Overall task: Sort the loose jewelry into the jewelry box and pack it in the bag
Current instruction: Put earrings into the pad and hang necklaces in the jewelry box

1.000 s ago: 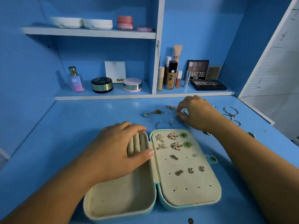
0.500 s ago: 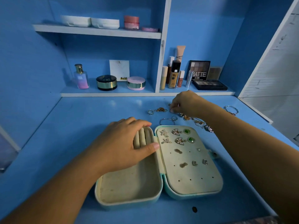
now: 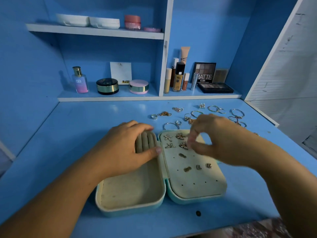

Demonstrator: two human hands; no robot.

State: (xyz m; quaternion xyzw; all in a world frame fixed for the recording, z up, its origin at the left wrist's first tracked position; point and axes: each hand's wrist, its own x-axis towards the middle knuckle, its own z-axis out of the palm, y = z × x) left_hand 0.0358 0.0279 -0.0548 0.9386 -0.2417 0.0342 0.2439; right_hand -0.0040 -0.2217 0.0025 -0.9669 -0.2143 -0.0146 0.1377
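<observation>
Teal jewelry box: 1, open flat on blue desk, both halves facing up
Earrings: 8 seen on R-half pad – 2 starfish, 2 butterfly, 4 small studs
L hand: flat on ring rolls in L half, fingers straight, gripping nothing
R hand: over pad's far corner, fingertips pinched; blurred, hold unreadable
Loose jewelry: rings, hoops, chains on desk behind box; some hidden by R hand
Shelf: 1 perfume bottle, 2 round compacts

MATTE — eyeshadow palette | NUDE — white card | SB on perfume bottle
</observation>
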